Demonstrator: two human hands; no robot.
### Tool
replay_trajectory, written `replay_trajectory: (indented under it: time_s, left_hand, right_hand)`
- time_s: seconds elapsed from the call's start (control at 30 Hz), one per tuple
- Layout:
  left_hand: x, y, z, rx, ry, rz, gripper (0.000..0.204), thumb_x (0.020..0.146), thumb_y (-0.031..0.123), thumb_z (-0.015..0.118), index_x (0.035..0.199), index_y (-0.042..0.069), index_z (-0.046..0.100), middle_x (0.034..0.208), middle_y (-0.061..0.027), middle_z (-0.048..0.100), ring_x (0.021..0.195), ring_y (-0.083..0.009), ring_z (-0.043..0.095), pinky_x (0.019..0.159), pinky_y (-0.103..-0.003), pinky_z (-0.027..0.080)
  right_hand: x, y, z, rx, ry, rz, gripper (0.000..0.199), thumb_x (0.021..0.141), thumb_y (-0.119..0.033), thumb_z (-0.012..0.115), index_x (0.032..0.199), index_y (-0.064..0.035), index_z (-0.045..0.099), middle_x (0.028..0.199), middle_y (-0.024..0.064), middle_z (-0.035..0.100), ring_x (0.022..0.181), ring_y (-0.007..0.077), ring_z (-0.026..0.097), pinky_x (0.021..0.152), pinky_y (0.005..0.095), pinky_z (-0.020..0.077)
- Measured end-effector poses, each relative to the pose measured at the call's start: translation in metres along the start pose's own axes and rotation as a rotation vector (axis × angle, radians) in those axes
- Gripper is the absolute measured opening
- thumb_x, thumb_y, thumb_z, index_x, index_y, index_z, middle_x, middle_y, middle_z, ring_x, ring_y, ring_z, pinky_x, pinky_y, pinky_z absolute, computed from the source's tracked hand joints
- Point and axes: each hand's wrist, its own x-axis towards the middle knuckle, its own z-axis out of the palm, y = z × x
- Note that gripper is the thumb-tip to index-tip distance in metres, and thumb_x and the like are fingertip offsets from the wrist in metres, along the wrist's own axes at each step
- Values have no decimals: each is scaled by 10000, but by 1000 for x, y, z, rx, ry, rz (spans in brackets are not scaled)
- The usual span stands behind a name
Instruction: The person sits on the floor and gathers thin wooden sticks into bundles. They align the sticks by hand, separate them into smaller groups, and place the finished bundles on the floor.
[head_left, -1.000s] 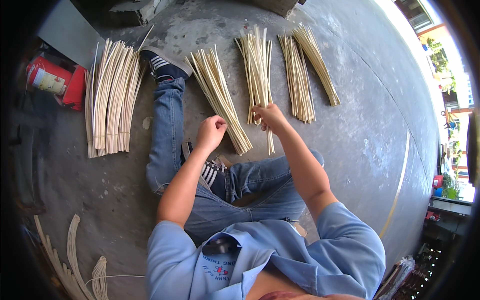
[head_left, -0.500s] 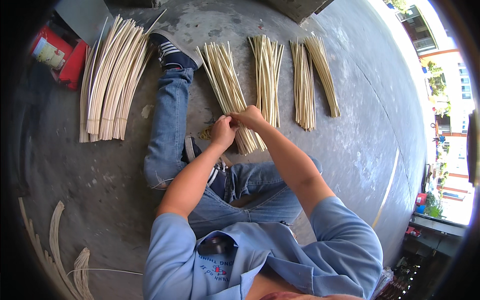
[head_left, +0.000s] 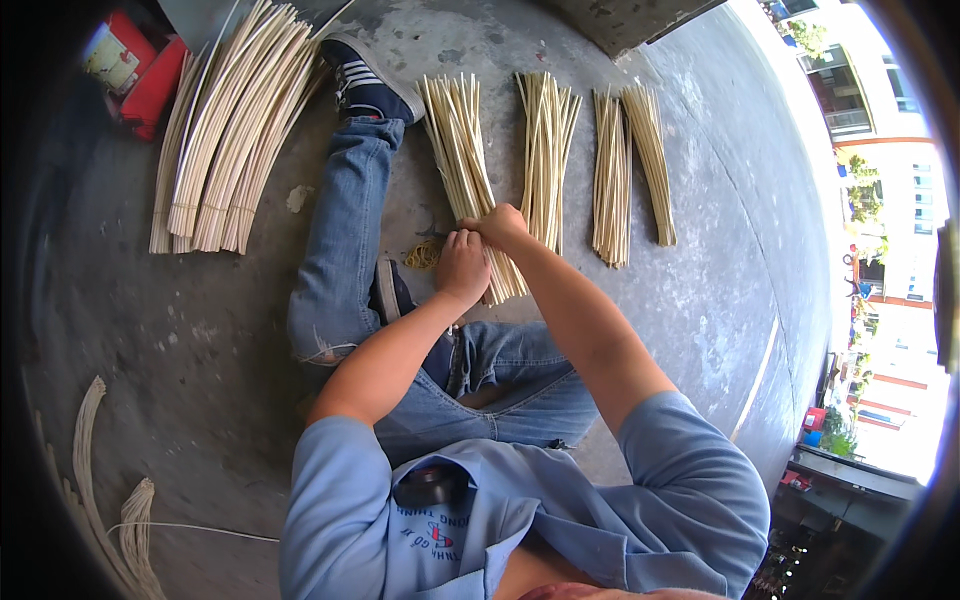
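Note:
A bundle of thin pale canes (head_left: pixel 455 130) lies on the floor before me, its far end fanned out. Both my hands are closed at its nearer part. My right hand (head_left: pixel 500 226) wraps over the top of the bundle. Just nearer, my left hand (head_left: pixel 464 268) presses against the bundle's left side with curled fingers; its fingertips are partly hidden. Beside my left hand is a small heap of yellow rubber bands (head_left: pixel 422 254).
To the right lie a second bundle (head_left: pixel 543 150) and two slimmer ones (head_left: pixel 611 180), (head_left: pixel 650 160). A large tied stack of canes (head_left: pixel 235 130) and a red box (head_left: pixel 150 95) are at the far left. Coiled pale strands (head_left: pixel 138 530) lie at the near left. My shoe (head_left: pixel 365 80) is beside the bundle.
My left hand has shifted slightly right and turned, its back now facing up more. The right hand stays on the bundle. The whole view has shifted a little.

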Motion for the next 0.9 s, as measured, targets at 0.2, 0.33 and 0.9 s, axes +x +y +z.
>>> replay_trajectory:
  time_s: [0.2,0.33,0.9]
  left_hand:
    - [8,-21,-16,-149,-47,2,192,819,103,655,944,-11,565,964,-187,666,1036,-361,616,924,-454,509]
    - [19,8,-27,-289,-221,79,166,810,67,644,948,32,557,939,-169,670,965,-364,650,869,-465,528]
    - [-6,-21,-16,-721,-430,-134,184,867,99,717,984,28,595,829,-29,638,757,-115,637,710,-287,520]
  right_hand:
    - [12,-12,13,-217,-76,-150,623,747,-556,791,955,31,765,940,193,754,922,272,746,807,380,590]
    - [47,49,17,-319,-116,-178,514,774,-482,801,858,23,757,802,162,748,769,238,755,683,364,598]
    - [-23,-25,-79,1408,-113,-353,436,1033,-446,596,774,-105,514,561,-31,382,453,120,343,468,331,376]
